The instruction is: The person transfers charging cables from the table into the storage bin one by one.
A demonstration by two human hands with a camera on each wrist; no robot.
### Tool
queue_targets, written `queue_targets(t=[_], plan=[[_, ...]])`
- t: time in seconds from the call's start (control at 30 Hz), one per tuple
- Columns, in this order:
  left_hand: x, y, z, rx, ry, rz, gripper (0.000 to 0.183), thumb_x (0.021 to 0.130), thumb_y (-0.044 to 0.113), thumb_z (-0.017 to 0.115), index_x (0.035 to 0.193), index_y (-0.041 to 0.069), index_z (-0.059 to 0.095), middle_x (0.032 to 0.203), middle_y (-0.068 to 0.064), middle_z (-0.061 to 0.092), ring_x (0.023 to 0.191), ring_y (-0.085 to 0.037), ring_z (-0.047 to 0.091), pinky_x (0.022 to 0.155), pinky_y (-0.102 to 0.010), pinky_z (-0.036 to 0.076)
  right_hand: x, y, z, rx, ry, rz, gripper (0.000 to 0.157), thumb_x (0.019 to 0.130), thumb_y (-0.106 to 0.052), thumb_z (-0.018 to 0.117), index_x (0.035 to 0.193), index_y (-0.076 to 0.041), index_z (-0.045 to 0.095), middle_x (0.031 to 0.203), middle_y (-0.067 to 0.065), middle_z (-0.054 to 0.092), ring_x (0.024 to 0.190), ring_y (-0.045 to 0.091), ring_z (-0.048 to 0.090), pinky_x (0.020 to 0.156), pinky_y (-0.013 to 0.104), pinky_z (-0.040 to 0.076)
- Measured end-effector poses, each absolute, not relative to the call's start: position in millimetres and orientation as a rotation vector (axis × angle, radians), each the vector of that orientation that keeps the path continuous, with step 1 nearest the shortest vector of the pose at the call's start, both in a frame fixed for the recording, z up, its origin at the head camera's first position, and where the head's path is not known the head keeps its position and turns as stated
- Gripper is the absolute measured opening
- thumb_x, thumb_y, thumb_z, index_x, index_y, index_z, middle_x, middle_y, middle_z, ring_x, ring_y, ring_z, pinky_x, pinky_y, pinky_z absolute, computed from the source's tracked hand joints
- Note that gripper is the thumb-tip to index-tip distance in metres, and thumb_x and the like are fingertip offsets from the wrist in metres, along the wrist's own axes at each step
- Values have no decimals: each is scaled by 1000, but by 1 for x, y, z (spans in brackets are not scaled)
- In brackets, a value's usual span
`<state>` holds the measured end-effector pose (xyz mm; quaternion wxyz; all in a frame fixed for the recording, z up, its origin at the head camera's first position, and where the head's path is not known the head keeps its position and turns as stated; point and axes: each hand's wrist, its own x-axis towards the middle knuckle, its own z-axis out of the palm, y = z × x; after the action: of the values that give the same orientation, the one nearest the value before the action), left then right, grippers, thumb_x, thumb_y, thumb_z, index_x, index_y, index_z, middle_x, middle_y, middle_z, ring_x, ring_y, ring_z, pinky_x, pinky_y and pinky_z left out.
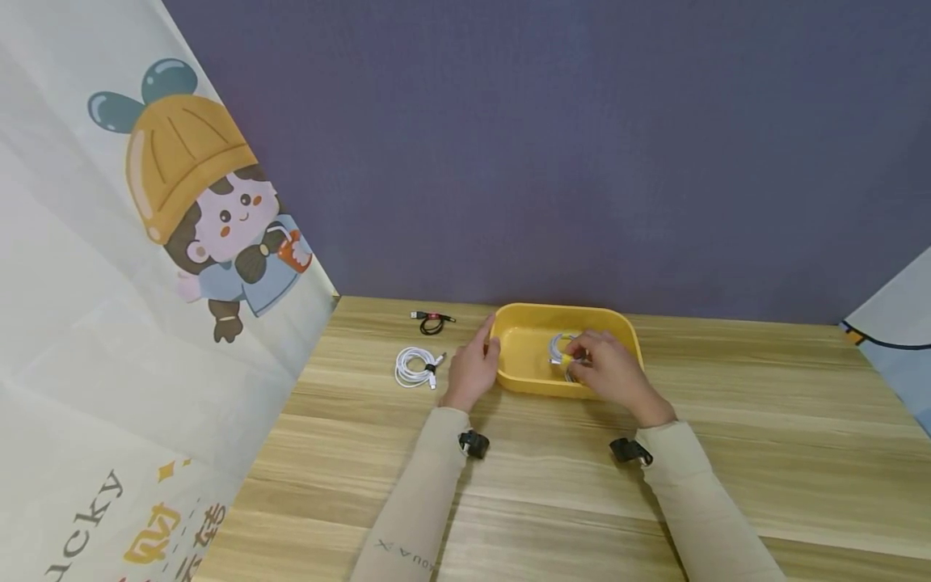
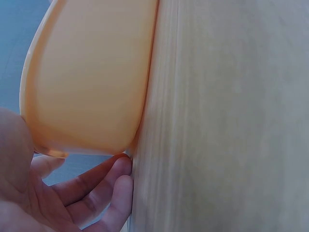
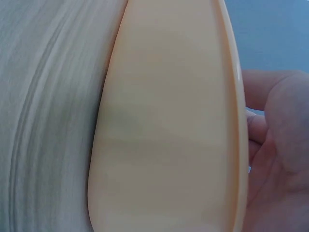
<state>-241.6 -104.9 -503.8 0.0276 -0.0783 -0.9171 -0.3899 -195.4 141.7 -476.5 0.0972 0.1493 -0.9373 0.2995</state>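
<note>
My right hand (image 1: 611, 368) reaches over the near rim of a yellow plastic bin (image 1: 520, 343) and pinches a coiled pale grey cable (image 1: 556, 349) low inside it. A yellow band and a metal plug show beside the fingertips. In the right wrist view the bin's wall (image 3: 164, 121) hides the cable and most fingers. My left hand (image 1: 473, 368) rests at the bin's left end, thumb near the rim. The left wrist view has its loosely bent fingers (image 2: 99, 200) against the end wall, down by the table.
A coiled white cable (image 1: 413, 368) with a black tie lies left of my left hand. Behind it is a short black USB cable (image 1: 431, 325) with a red band. The wooden table (image 1: 553, 485) meets a dark blue-grey panel (image 1: 582, 162) just behind the bin.
</note>
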Motion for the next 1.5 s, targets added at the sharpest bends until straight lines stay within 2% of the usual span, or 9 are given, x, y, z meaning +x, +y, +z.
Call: queue_targets(t=[0.07,0.3,0.37,0.6,0.73,1.0,1.13,1.27,1.5], plan=[[-242,-105,-504,-245,-2827,-1203,50,109,33,44,159,30,38,116,-16,73,73,-26,60,68,-39,49,-196,141,-477,445,-2776,886,14,86,-11,78,99,-7,74,93,3,68,87,21,53,74,33,43],[-243,-106,-506,-247,-2821,-1207,50,109,33,43,159,30,38,97,-16,72,68,-25,58,65,-38,47,-198,139,-480,452,-2794,886,15,86,-12,78,100,-8,74,92,2,68,88,21,55,74,33,45],[-243,-106,-505,-247,-2825,-1202,50,109,33,43,159,30,38,97,-16,72,68,-25,58,64,-38,47,-198,138,-480,450,-2803,889,15,87,-12,77,101,-8,73,93,2,68,89,21,56,74,32,46],[-242,-106,-504,-246,-2831,-1204,50,110,33,43,160,30,37,120,-16,73,80,-29,63,74,-43,52,-197,134,-480,482,-2795,898,13,90,-9,74,102,-7,73,95,4,69,89,21,57,76,34,48],[-241,-107,-504,-244,-2835,-1202,50,110,33,43,160,31,37,125,-16,71,85,-30,65,77,-46,53,-197,131,-480,491,-2792,881,13,89,-9,73,102,-7,73,94,3,68,88,19,56,77,35,47],[-239,-110,-506,-269,-2831,-1208,50,110,33,43,159,30,38,106,-16,73,74,-27,60,69,-41,50,-197,123,-480,473,-2813,901,11,88,-9,73,99,-8,73,89,2,67,86,21,57,77,36,46],[-245,-110,-506,-253,-2825,-1206,50,109,33,43,159,30,38,107,-16,73,75,-26,60,69,-40,49,-208,123,-482,495,-2820,907,10,87,-9,73,97,-9,74,88,0,68,84,20,57,76,35,46],[-250,-109,-506,-236,-2820,-1200,50,109,33,43,159,30,38,98,-16,71,72,-27,59,67,-39,48,-218,124,-484,524,-2817,905,9,86,-9,73,95,-9,75,86,0,68,80,18,57,74,34,46],[-259,-108,-508,-206,-2809,-1188,51,109,33,44,159,31,38,106,-14,73,76,-26,62,70,-41,50,-234,123,-486,584,-2849,953,8,88,-6,71,96,-7,75,88,2,70,75,14,56,71,32,46]])
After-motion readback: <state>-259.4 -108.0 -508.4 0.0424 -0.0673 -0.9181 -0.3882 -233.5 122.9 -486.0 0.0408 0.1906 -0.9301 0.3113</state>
